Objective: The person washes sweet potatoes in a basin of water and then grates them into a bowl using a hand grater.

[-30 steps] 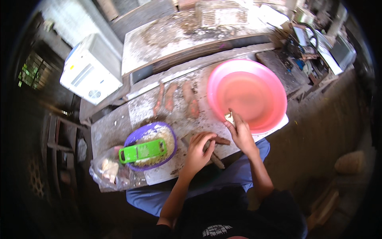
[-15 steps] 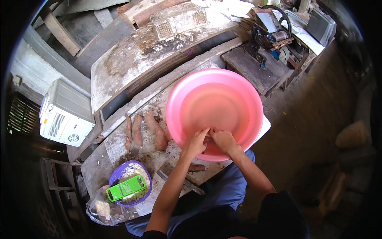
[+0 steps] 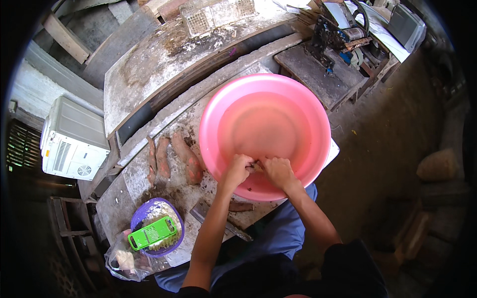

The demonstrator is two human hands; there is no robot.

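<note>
Both my hands meet over the near inner rim of a big pink basin [image 3: 268, 104]. My left hand [image 3: 237, 169] and my right hand [image 3: 276, 171] have their fingers curled around a small brownish piece [image 3: 257, 167] held between them; it is too small to make out. Three reddish-brown sweet potatoes [image 3: 188, 158] lie side by side on the stained slab [image 3: 134, 181] to the left of the basin. A dark knife blade [image 3: 201, 211] and a strip of peel [image 3: 242, 206] lie on the slab under my left forearm.
A purple bowl [image 3: 144, 211] with a green grater [image 3: 153, 232] across it stands at the slab's near left, beside a crumpled plastic bag [image 3: 121, 260]. A white boxy appliance [image 3: 74, 139] sits lower left. A dark hand-cranked machine [image 3: 338, 30] stands on a bench behind the basin.
My left hand left the peel by the slab's near edge and joined my right hand at the basin's near rim. The view has swung toward the basin.
</note>
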